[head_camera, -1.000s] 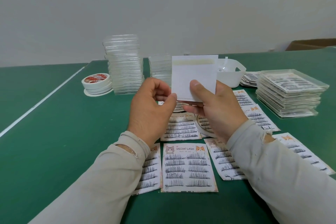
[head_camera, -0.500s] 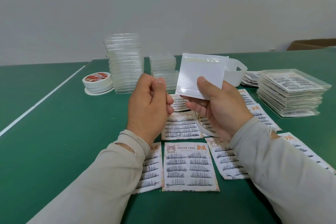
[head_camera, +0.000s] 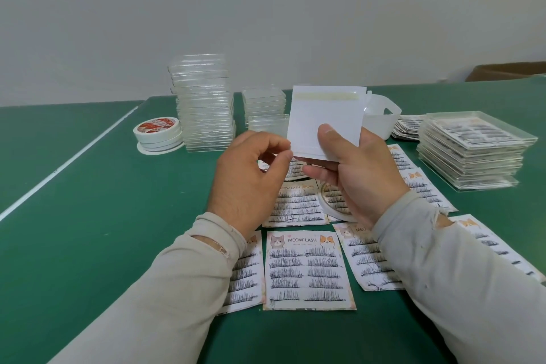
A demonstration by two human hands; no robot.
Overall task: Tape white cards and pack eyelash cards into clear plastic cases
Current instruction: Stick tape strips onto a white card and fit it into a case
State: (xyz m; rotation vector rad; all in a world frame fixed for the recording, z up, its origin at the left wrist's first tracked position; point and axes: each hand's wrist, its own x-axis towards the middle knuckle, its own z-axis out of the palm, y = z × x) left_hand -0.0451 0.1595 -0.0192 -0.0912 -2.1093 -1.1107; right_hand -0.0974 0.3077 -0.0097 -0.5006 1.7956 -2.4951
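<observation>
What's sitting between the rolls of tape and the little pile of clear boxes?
The tall stack of clear cases stands between the tape rolls and the short stack of cases, as the head view shows.

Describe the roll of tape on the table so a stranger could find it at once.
On the green table, look left of the tall stack of clear cases. The tape sits there as a small pile of white rolls; only it is round, with a red label on top.

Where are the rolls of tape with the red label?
In the head view, the tape rolls sit stacked on the green table, far left, right beside the tall stack of clear cases.
</observation>
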